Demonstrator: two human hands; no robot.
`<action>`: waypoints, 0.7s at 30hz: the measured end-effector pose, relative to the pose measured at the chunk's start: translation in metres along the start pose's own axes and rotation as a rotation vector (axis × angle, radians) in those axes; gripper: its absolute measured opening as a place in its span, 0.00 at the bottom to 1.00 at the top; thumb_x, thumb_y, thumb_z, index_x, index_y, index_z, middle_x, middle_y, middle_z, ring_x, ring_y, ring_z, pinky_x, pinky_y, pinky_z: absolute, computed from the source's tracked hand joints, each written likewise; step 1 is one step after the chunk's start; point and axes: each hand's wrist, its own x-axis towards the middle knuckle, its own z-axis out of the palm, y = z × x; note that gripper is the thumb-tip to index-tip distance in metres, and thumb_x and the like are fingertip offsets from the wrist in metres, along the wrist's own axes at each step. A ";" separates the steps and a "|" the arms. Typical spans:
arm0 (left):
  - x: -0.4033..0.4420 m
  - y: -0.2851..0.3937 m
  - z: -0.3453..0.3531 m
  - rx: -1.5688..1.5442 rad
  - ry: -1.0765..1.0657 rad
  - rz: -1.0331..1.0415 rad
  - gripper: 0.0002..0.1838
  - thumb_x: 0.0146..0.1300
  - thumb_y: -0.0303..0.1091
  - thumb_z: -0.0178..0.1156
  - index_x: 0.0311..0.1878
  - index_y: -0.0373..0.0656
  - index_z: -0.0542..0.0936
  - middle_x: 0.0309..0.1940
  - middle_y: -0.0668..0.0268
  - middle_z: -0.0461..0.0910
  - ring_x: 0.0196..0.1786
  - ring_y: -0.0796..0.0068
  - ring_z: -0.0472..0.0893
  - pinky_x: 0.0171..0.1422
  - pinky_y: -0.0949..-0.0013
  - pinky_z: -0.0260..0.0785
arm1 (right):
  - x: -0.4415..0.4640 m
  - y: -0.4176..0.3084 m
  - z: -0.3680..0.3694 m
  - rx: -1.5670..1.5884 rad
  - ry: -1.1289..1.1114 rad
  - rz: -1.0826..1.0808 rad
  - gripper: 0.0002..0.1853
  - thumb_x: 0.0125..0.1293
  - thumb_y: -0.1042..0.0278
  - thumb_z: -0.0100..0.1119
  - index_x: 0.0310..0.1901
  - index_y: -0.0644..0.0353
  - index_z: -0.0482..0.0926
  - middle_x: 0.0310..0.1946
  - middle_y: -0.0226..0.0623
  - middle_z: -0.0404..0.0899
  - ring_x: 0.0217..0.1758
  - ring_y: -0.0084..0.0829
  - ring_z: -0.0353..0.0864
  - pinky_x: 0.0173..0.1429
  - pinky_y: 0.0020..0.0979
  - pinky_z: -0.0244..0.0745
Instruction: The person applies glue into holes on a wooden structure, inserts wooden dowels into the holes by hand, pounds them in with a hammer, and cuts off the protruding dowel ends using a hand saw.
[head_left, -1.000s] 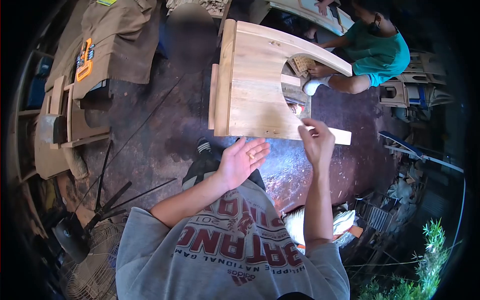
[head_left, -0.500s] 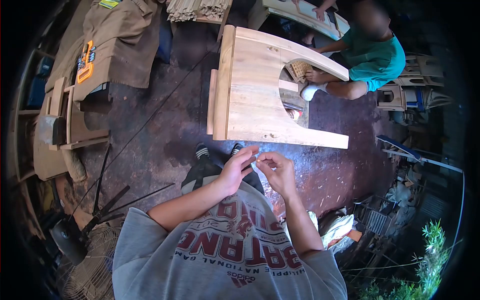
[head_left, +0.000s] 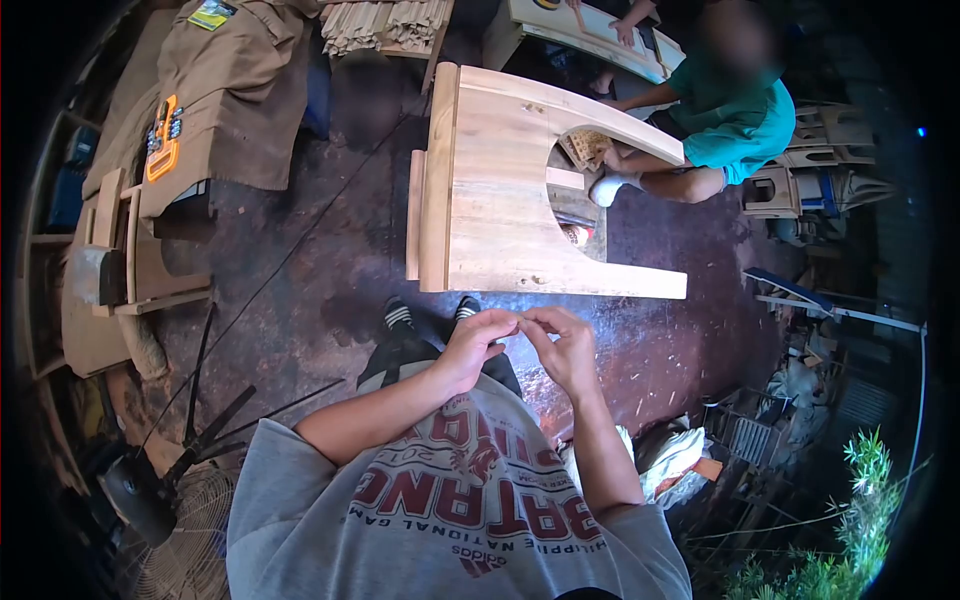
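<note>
The left hand [head_left: 468, 350] and right hand [head_left: 565, 350] meet at narrowed fingertips; I cannot tell what they pinch. The wooden panel [head_left: 500, 190] is just beyond, its near edge apart from them. Its long axis runs left to right, two prongs pointing right, a thick rail [head_left: 438, 180] at left. Floor [head_left: 660, 335] stretches rightward; a green-shirted person [head_left: 742, 125] sits close by the far prong.

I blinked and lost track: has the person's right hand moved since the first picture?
Yes. Against the wooden panel, the right hand has drawn off its near edge, back toward the grey shirt, meeting the left hand.
</note>
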 end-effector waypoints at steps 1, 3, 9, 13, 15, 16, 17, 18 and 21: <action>0.003 0.001 -0.001 0.000 -0.001 -0.001 0.09 0.77 0.44 0.66 0.54 0.55 0.85 0.51 0.77 0.85 0.61 0.80 0.79 0.68 0.62 0.66 | 0.003 0.000 -0.001 -0.001 0.001 0.001 0.08 0.67 0.76 0.71 0.46 0.65 0.91 0.41 0.45 0.91 0.40 0.42 0.92 0.45 0.37 0.86; 0.009 0.003 -0.004 0.011 -0.049 -0.002 0.10 0.78 0.44 0.66 0.56 0.55 0.85 0.52 0.76 0.85 0.61 0.79 0.79 0.70 0.60 0.65 | 0.010 0.000 -0.001 -0.116 0.041 -0.197 0.06 0.65 0.76 0.73 0.43 0.64 0.91 0.38 0.44 0.91 0.41 0.41 0.93 0.47 0.36 0.86; 0.021 0.006 -0.013 0.013 -0.052 -0.067 0.12 0.80 0.45 0.63 0.59 0.55 0.84 0.56 0.75 0.83 0.64 0.77 0.78 0.74 0.52 0.62 | 0.036 0.003 -0.007 -0.265 -0.057 -0.344 0.04 0.62 0.69 0.75 0.36 0.58 0.89 0.39 0.38 0.90 0.42 0.45 0.91 0.46 0.42 0.85; 0.018 0.011 -0.009 0.062 -0.031 -0.067 0.15 0.81 0.47 0.62 0.63 0.55 0.84 0.57 0.75 0.83 0.65 0.77 0.78 0.74 0.51 0.61 | 0.051 0.011 -0.010 -0.265 -0.021 -0.422 0.04 0.61 0.70 0.75 0.36 0.57 0.88 0.39 0.37 0.90 0.43 0.44 0.90 0.47 0.42 0.85; 0.010 0.013 -0.008 0.090 -0.032 -0.137 0.18 0.82 0.51 0.59 0.65 0.55 0.84 0.58 0.74 0.83 0.64 0.78 0.78 0.75 0.54 0.62 | 0.062 0.024 -0.011 -0.367 0.087 -0.455 0.04 0.60 0.71 0.75 0.36 0.57 0.89 0.40 0.36 0.89 0.44 0.42 0.89 0.48 0.42 0.84; 0.008 0.012 -0.013 0.089 -0.032 -0.133 0.18 0.82 0.51 0.59 0.65 0.55 0.84 0.58 0.74 0.83 0.64 0.78 0.78 0.75 0.54 0.62 | 0.064 0.030 -0.011 -0.367 0.087 -0.459 0.04 0.60 0.71 0.75 0.36 0.57 0.89 0.40 0.36 0.89 0.44 0.42 0.89 0.48 0.42 0.84; 0.005 0.012 -0.019 0.145 -0.079 -0.124 0.21 0.81 0.54 0.59 0.65 0.54 0.84 0.57 0.74 0.84 0.64 0.78 0.78 0.75 0.56 0.61 | 0.066 0.034 -0.010 -0.365 0.068 -0.477 0.05 0.60 0.71 0.74 0.37 0.56 0.88 0.40 0.36 0.89 0.45 0.42 0.88 0.49 0.42 0.84; 0.002 0.011 -0.026 0.201 -0.124 -0.118 0.23 0.80 0.57 0.59 0.65 0.53 0.84 0.56 0.74 0.85 0.63 0.79 0.79 0.75 0.59 0.59 | 0.067 0.038 -0.009 -0.361 0.049 -0.493 0.05 0.59 0.71 0.74 0.37 0.56 0.88 0.40 0.35 0.88 0.45 0.42 0.88 0.51 0.42 0.83; -0.006 0.009 -0.051 0.309 -0.151 0.007 0.20 0.83 0.49 0.57 0.64 0.46 0.84 0.55 0.70 0.85 0.62 0.78 0.80 0.73 0.66 0.65 | 0.069 0.045 -0.007 -0.373 0.034 -0.494 0.05 0.60 0.72 0.74 0.37 0.56 0.88 0.40 0.35 0.88 0.45 0.42 0.87 0.53 0.44 0.82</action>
